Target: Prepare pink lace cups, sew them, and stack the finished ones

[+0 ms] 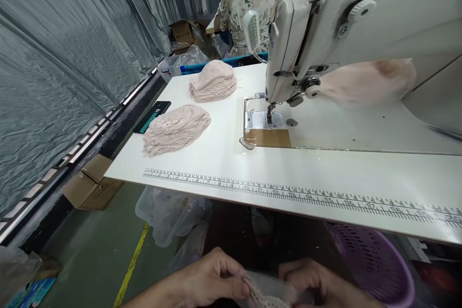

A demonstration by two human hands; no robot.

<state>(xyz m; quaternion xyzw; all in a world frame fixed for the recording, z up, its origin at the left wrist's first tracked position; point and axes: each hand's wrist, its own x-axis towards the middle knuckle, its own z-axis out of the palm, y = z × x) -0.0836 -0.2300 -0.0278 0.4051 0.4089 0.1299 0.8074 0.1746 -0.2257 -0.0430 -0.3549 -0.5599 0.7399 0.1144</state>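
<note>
At the bottom of the head view, below the table's front edge, my left hand [216, 279] pinches the edge of a pale pink lace piece [267, 300] between thumb and fingers. My right hand [313, 280] is closed on the other end of the same lace, its fingertips partly hidden. Sheer whitish material shows between the two hands. On the table lie a stack of pale pink lace pieces [176, 129] and, farther back, a second pink fabric stack [213, 81]. The sewing machine [288, 53] stands to the right, its needle over the metal plate [265, 119].
A dark phone-like box [153, 116] rests by the table's left edge. A ruler strip [249, 187] runs along the front of the white table [220, 159]. Below are a purple basket [375, 260], plastic bags [173, 214] and a cardboard box [92, 185]. Another person [249, 0] sits beyond.
</note>
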